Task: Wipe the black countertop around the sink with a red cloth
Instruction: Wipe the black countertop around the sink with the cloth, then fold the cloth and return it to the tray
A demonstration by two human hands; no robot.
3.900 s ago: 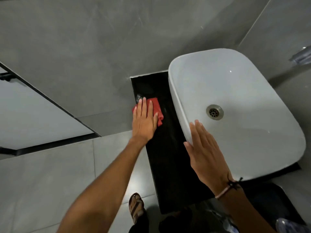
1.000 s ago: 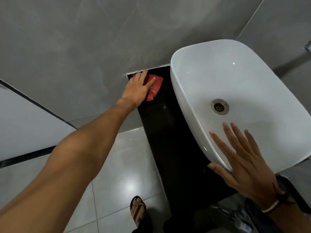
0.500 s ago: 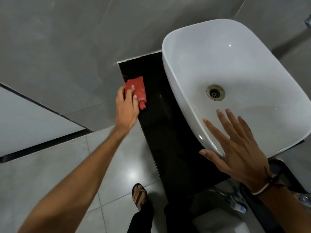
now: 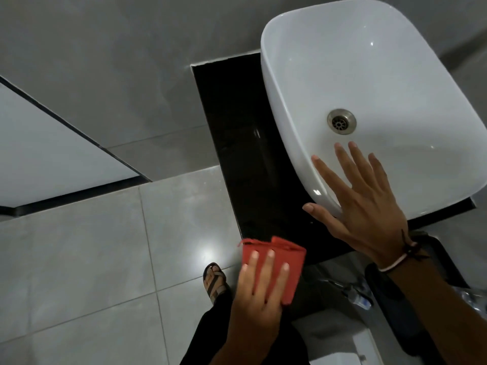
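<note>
A folded red cloth [image 4: 288, 262] lies under the fingers of my left hand [image 4: 259, 293] at the near corner of the black countertop [image 4: 245, 143], partly past its front edge. The glossy black strip runs from that corner back to the grey wall, left of the white basin [image 4: 369, 75]. My right hand [image 4: 361, 204] rests flat with fingers spread on the basin's near rim, holding nothing.
A metal drain [image 4: 341, 121] sits in the basin's middle. Grey tiled floor [image 4: 92, 246] spreads to the left, with my sandalled foot [image 4: 214, 280] below the counter's front edge. A dark bin [image 4: 411, 299] and pipework stand under the counter at lower right.
My left hand has dragged the red cloth from the far end of the black strip by the wall down to its near corner. My right hand has stayed on the basin rim.
</note>
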